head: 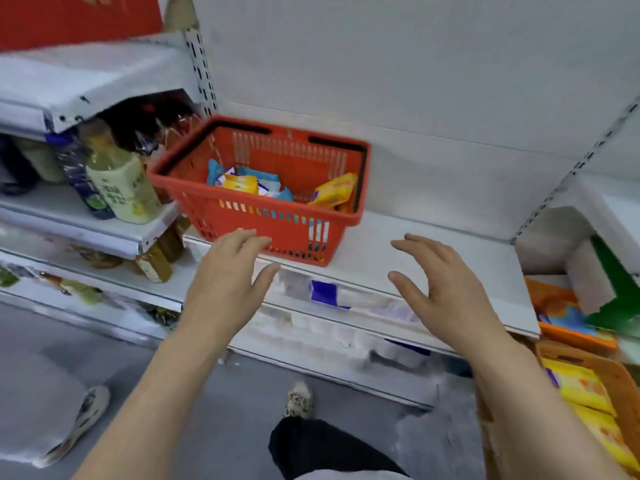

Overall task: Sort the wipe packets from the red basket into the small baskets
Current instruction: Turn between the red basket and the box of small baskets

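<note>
A red basket (242,216) stands on a white shelf (433,271), left of the shelf's middle. Inside it lie several wipe packets, yellow ones (334,192) and blue ones (261,178). My left hand (228,275) hovers just in front of the basket's near wall, fingers spread and holding nothing. My right hand (446,282) is raised over the shelf to the right of the basket, also empty with loosely spread fingers. An orange-brown small basket (620,379) with yellow packets (585,393) sits at the lower right.
Bottles (117,181) fill the shelves on the left, close to the red basket. Below the white shelf lie white packaged goods (346,327). Orange and green packages (568,313) sit at the right. My shoes (299,398) and the grey floor are below.
</note>
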Motion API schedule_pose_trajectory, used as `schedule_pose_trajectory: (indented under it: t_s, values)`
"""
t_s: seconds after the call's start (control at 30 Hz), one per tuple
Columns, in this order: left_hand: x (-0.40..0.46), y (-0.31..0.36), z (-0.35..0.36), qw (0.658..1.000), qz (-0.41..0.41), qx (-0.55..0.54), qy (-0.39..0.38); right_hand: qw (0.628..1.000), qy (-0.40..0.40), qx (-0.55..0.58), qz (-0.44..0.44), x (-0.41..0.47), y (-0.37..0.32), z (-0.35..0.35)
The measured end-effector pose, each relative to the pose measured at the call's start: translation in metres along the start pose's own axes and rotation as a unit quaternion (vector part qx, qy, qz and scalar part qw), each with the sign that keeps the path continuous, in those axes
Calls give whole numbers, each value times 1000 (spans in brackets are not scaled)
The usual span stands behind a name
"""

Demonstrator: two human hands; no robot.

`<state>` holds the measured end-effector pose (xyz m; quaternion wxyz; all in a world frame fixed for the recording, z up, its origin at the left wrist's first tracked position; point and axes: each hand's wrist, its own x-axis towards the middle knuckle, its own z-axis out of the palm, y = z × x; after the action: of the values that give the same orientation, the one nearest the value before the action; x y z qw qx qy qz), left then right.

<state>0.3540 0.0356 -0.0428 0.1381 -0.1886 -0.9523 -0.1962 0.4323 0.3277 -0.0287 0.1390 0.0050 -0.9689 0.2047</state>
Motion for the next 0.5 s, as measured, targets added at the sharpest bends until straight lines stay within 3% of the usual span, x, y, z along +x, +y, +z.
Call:
schedule_pose_trajectory:
  t_s: [0.17,0.33,0.5]
  values:
    - [115,-65,1,1000,0,-2,-24,1000,19,16,-11,135,-31,26]
    - [181,-117,14,998,-17,-49,-29,999,-19,27,-9,225,-49,60]
    - [235,-156,34,990,-23,-79,-111,986,-147,-55,64,291,-43,108]
